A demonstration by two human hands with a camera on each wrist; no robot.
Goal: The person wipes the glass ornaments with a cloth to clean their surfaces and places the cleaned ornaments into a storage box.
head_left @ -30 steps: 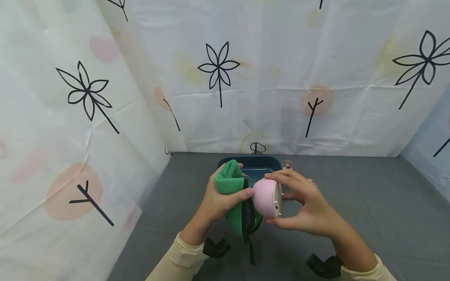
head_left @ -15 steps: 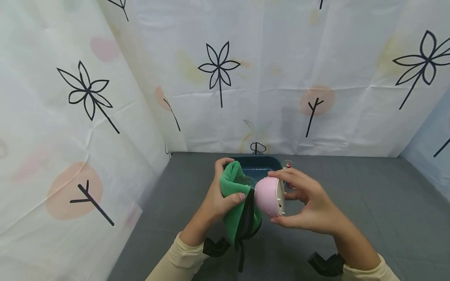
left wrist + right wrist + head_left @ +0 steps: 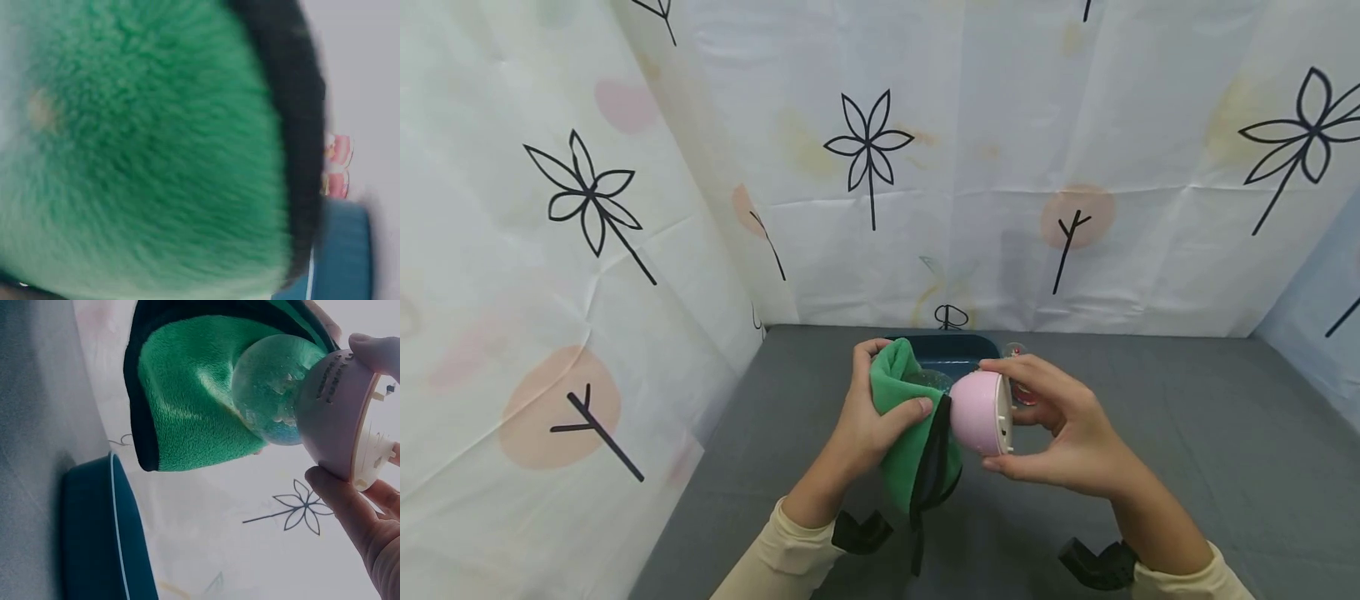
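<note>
A snow globe with a clear glass ball and a pink base is held sideways above the grey table. My right hand grips the base between thumb and fingers, its cream underside facing right. Around the far side of the ball wraps a fuzzy green cloth with black edging, pinched by my left hand, thumb in front. In the left wrist view the green cloth fills most of the picture and hides the fingers. The right wrist view shows the ball partly against the cloth's inner side.
A dark blue tray stands on the table behind the hands. Small clear and red items sit by its right side, partly covered by my right hand. A white patterned curtain closes off the back and sides.
The left thumb and cloth have shifted right and the cloth's top has spread, baring more of the ball. The pink base has moved slightly right and up with the right hand.
</note>
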